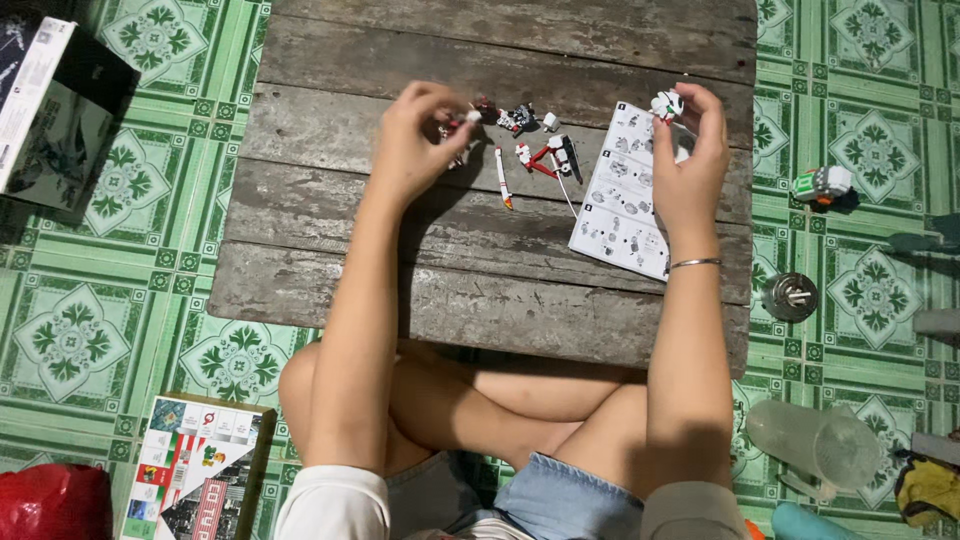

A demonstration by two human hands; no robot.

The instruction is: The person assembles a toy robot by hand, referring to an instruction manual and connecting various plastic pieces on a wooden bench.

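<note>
Looking down from the head camera, a person sits cross-legged on a green patterned tile floor (90,340) at a low, weathered wooden worktop (480,290). The right hand (690,150) is raised over a folded instruction sheet (625,195) and pinches a small white model piece (667,103) between thumb and fingertips, closed on it. The left hand (415,145) is curled at the worktop's middle, its fingers closed around a tiny red-and-white part (462,122) (exactly how it is gripped is too small to tell). Between the hands lie loose model parts (530,150): dark, red and white bits and a slim white blade-like piece (502,180), apart from one another.

Such pieces look light, stiff and brittle at their thin pegs, so I judge they are best pinched by their thicker bodies, with little force.

On the floor around the worktop: a dark box (55,105) upper left, a printed box (195,470) lower left, a small green-and-white toy (822,184), a metal lid (790,297) and a clear plastic jug (815,445) to the right.
</note>
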